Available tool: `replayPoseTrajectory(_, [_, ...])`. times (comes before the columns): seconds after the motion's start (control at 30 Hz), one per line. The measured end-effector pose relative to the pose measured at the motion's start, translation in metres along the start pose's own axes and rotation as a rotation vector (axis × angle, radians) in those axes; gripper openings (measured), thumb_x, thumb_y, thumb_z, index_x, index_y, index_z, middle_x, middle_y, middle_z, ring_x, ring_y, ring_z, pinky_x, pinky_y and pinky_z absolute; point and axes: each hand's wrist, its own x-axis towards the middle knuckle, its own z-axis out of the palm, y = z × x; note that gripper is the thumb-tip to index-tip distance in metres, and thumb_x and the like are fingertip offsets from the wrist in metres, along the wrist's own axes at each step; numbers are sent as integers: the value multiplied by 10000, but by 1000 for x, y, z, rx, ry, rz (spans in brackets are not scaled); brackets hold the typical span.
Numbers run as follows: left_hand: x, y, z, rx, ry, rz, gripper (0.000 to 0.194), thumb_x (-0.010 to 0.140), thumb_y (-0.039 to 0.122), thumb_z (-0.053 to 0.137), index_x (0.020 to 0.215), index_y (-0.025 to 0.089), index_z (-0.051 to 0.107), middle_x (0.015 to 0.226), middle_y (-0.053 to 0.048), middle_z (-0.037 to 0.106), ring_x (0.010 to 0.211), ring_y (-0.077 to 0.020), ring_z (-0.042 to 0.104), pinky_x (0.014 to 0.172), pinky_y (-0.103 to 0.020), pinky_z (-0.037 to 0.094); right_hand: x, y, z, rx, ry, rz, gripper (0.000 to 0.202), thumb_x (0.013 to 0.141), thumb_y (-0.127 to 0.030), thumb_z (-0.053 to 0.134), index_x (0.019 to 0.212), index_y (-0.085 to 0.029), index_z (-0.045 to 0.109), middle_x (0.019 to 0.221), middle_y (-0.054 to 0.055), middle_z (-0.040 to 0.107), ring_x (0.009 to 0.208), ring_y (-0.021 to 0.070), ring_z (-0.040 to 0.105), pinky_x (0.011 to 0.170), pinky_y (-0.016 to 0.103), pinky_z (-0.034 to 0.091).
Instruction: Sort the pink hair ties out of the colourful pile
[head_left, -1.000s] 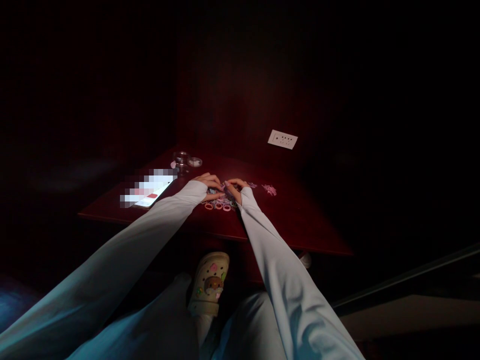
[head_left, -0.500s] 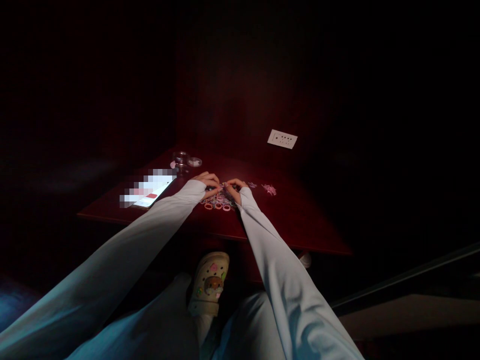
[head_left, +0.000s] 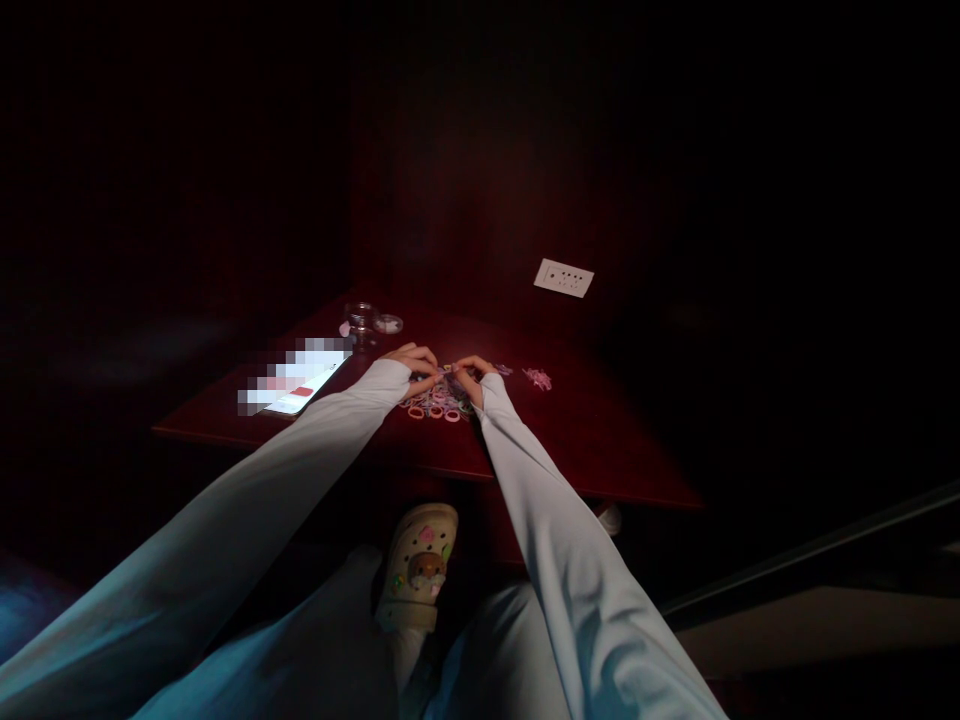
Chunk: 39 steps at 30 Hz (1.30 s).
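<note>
Two hands (head_left: 412,364) meet over coloured bands (head_left: 439,402), tabletop (head_left: 592,435) stretching right, front edge (head_left: 420,468) near.

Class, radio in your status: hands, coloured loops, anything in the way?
Left hand, right hand close together at coloured loops; grip unclear. Phone off left, not blocking.

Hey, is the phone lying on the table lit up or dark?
Lit up: the phone glows bright white, though pixel blocks cover part of it.

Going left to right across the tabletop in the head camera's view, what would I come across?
Lit phone, clear jar, left hand, right hand, small pink pile.
</note>
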Motion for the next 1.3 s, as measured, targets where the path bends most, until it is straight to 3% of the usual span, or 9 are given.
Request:
replayPoseTrajectory(0.17, [-2, 1, -1, 19, -3, -29, 326, 966, 423, 588, 811, 234, 804, 904, -44, 741, 800, -182, 579, 743, -327, 450, 3, -6, -39, -122, 203, 9, 354, 878, -556, 577, 868, -240, 736, 876, 40, 696, 872, 211, 530, 855, 345, 407])
replayPoseTrajectory(0.27, [-2, 2, -1, 24, -12, -37, 294, 953, 382, 599, 796, 228, 795, 907, -41, 739, 793, -177, 577, 758, -328, 456, 1, 6, -85, -330, 550, 247, 346, 918, -513, 534, 947, -250, 757, 1015, 60, 697, 1027, 250, 503, 967, 410, 345])
replayPoseTrajectory(0.33, [-1, 3, -2, 22, -29, -40, 284, 947, 375, 605, 788, 226, 788, 911, -39, 741, 797, -176, 581, 760, -326, 456, -2, 21, -114, -421, 666, 402, 330, 925, -503, 534, 976, -271, 762, 1101, 61, 677, 1107, 275, 466, 1001, 442, 311])
replayPoseTrajectory(0.4, [0, 5, -4, 22, -53, -60, 276, 948, 382, 605, 814, 230, 791, 926, -40, 744, 839, -184, 601, 766, -322, 461, -5, 35, -134, -468, 663, 534, 317, 903, -506, 559, 947, -274, 771, 1105, 75, 660, 1135, 301, 431, 993, 459, 306])
replayPoseTrajectory(0.47, [1, 8, -8, 16, -84, -67, 284, 963, 395, 589, 862, 232, 798, 960, -46, 747, 879, -192, 616, 777, -323, 469, -7, 45, -144, -509, 591, 552, 316, 882, -515, 590, 912, -261, 777, 1099, 85, 639, 1139, 312, 417, 989, 467, 303])
replayPoseTrajectory(0.67, [0, 10, -9, 28, -84, -66, 323, 985, 384, 542, 868, 225, 798, 952, -54, 739, 868, -195, 615, 779, -330, 473, -3, 45, -142, -584, 450, 518, 298, 886, -492, 616, 940, -259, 795, 1189, 96, 613, 1147, 311, 413, 982, 458, 296])
replayPoseTrajectory(0.83, [-2, 8, -4, 46, -61, -43, 333, 986, 366, 538, 817, 224, 788, 927, -51, 740, 835, -193, 603, 758, -331, 462, 2, 47, -140, -568, 479, 539, 309, 868, -489, 635, 936, -249, 818, 1135, 125, 641, 1114, 328, 408, 949, 458, 294])
replayPoseTrajectory(1.1, [-1, 21, -20, 21, -126, -42, 365, 1043, 358, 487, 932, 241, 814, 979, -46, 743, 885, -190, 614, 809, -316, 478, 1, 53, -137, -568, 466, 523, 371, 853, -550, 643, 944, -246, 835, 1142, 149, 664, 1124, 358, 388, 946, 502, 286])
replayPoseTrajectory(1.3, [-1, 14, -11, 41, -86, -51, 359, 1020, 379, 501, 884, 233, 801, 954, -47, 744, 870, -188, 617, 786, -319, 477, -2, 41, -129, -593, 640, 403, 402, 992, -433, 444, 1154, -290, 782, 1282, 102, 609, 1214, 324, 403, 1019, 502, 277])
